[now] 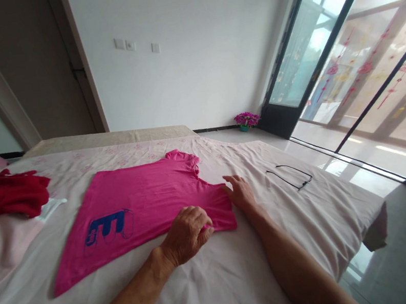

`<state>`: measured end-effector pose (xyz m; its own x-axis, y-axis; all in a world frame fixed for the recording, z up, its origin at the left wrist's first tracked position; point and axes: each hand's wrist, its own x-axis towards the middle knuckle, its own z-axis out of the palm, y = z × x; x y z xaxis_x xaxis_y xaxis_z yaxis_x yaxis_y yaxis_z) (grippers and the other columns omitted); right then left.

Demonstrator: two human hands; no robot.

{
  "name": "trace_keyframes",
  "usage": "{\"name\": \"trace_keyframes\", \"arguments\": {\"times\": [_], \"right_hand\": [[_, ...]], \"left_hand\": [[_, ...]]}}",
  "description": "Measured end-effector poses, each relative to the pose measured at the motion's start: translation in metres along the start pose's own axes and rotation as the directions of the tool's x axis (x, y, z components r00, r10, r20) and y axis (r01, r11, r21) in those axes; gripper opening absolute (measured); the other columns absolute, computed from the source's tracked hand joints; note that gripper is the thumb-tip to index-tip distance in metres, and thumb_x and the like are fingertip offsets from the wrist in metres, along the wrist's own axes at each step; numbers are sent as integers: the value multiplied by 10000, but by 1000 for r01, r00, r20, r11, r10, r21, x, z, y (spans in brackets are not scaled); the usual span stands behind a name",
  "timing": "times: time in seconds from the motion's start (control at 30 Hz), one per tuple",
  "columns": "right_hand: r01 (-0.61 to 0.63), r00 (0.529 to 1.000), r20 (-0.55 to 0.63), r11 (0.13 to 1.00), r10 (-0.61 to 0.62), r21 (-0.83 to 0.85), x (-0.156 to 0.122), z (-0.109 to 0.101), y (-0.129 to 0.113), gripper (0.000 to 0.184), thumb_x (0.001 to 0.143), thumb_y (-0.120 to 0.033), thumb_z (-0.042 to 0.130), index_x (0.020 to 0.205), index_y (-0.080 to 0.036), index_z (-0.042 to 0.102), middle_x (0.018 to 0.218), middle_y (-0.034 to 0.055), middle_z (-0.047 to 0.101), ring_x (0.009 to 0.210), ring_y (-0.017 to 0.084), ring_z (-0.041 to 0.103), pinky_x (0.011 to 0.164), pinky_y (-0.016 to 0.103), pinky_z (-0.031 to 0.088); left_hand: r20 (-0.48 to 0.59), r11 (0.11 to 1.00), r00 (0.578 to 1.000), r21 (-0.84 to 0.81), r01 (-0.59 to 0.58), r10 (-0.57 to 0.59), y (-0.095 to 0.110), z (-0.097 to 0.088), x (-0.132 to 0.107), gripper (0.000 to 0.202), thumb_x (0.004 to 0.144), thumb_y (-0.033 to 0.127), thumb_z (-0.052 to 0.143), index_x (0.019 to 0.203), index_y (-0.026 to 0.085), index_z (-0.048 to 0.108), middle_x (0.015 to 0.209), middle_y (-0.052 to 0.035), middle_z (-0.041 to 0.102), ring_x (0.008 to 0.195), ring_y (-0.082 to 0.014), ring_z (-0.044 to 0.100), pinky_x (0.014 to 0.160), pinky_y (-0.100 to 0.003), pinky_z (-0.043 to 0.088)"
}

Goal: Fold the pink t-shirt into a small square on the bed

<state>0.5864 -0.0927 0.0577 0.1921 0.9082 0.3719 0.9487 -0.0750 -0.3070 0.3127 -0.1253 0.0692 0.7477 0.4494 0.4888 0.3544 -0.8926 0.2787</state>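
A bright pink T-shirt (135, 189) lies spread on its side across the bed, its hem to the left and its neckline and sleeves to the right. Blue lettering is printed near the hem. My left hand (189, 232) is curled over the near edge by the closer sleeve, fingers and thumb drawn together at the fabric; the fingertips are partly hidden. At the right end of that sleeve, my right hand (240, 192) rests with its fingers stretched out, touching or very near the shirt's edge.
A pale sheet (225, 283) covers the bed. Eyeglasses (296, 178) lie to the right of my right hand. Red clothing (11, 194) is heaped at the far left. Beyond the bed stand a potted purple flower (247, 119) and a glass door (326, 48).
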Motion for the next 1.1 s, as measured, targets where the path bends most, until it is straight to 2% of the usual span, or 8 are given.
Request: {"name": "trace_keyframes", "arguments": {"times": [0.1, 0.27, 0.5, 0.63, 0.73, 0.83, 0.97, 1.1], "right_hand": [[150, 987, 59, 988, -148, -24, -5, -1, -10, 561, 950, -483, 472, 1464, -260, 438, 1476, 79, 472, 1352, 274, 400, 1091, 414, 324], [180, 926, 348, 981, -145, -69, -8, 10, -14, 659, 977, -588, 351, 1545, -258, 296, 1607, 57, 279, 1497, 268, 149, 1193, 456, 119], [60, 985, 169, 990, -37, -130, -7, 10, 2, 525, 992, -443, 410, 1467, -222, 443, 1520, 103, 432, 1434, 294, 311, 1153, 474, 227], [79, 994, 74, 996, -77, -29, -3, -17, 2, 429, 904, -343, 562, 1312, -217, 603, 1363, 117, 584, 1224, 284, 540, 995, 408, 425], [117, 980, 150, 990, -128, 79, 3, -44, -7, 281, 861, -285, 569, 1094, -214, 709, 1052, 76, 721, 915, 216, 659, 807, 321, 486], [174, 889, 396, 969, -230, 174, 3, -66, -18, 226, 801, -220, 579, 966, -211, 734, 869, 29, 739, 764, 179, 664, 700, 269, 477], [293, 714, 607, 936, -350, 195, -12, -79, -22, 338, 703, -58, 553, 940, -217, 735, 931, 24, 743, 836, 181, 674, 740, 259, 483], [432, 709, 559, 891, -429, 136, -35, -79, -17, 477, 680, -8, 568, 1065, -252, 708, 1156, 46, 686, 1056, 217, 628, 870, 309, 472]], "left_hand": [[44, 996, 999, -82, -21, 25, 1, 2, -1, 306, 949, 394, 501, 1172, 216, 611, 1172, -77, 654, 1099, -224, 562, 998, -392, 391], [147, 977, 985, -203, -58, 89, 3, 5, -4, 219, 936, 354, 533, 1034, 237, 690, 1138, -41, 707, 1067, -199, 619, 999, -376, 411], [178, 940, 980, -340, -28, 94, 4, -22, -18, 316, 937, 353, 525, 1203, 224, 638, 1223, -55, 697, 1154, -183, 625, 1032, -315, 440], [152, 978, 987, -208, -12, 45, -13, -63, -52, 306, 871, 282, 601, 1172, 231, 610, 1123, -42, 705, 1070, -176, 647, 988, -289, 465], [181, 996, 981, -42, 81, -73, -33, -98, -91, 233, 850, 197, 577, 1079, 239, 596, 1023, -14, 686, 975, -154, 653, 900, -259, 486], [190, 974, 959, 122, 192, -212, -54, -125, -137, 231, 819, 154, 561, 1030, 246, 583, 1042, -7, 664, 987, -159, 648, 873, -254, 488], [91, 901, 932, 303, 309, -350, -81, -140, -194, 349, 777, 147, 572, 1105, 267, 594, 1121, -14, 663, 1059, -193, 643, 907, -279, 488], [61, 867, 917, 356, 349, -395, -101, -140, -229, 457, 726, 81, 542, 1130, 284, 605, 1151, 1, 663, 1087, -186, 631, 945, -280, 468]]}}
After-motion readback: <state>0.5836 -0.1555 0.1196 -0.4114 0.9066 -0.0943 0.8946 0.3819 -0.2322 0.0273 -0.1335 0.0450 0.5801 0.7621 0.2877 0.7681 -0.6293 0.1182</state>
